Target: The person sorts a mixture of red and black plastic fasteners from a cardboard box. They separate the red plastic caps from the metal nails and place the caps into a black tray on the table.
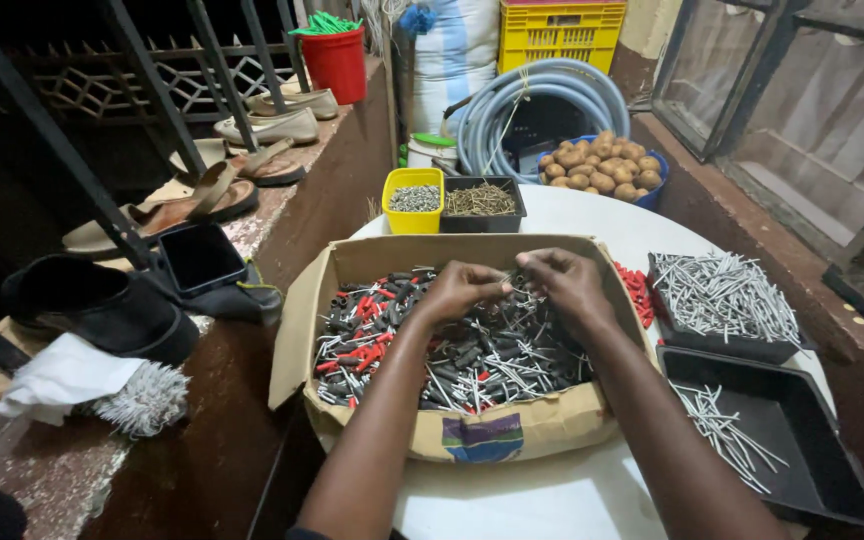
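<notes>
Both grips are pinching one thin nail (508, 283) between them, left hand (462, 290) and right hand (567, 285) meeting over the box (472, 430), nail lying crosswise

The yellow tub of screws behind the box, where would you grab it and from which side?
Grip the yellow tub by its rim at the left wall, coming from the left and above. Its right wall touches the black tub, and the cardboard box blocks the near side.
</notes>
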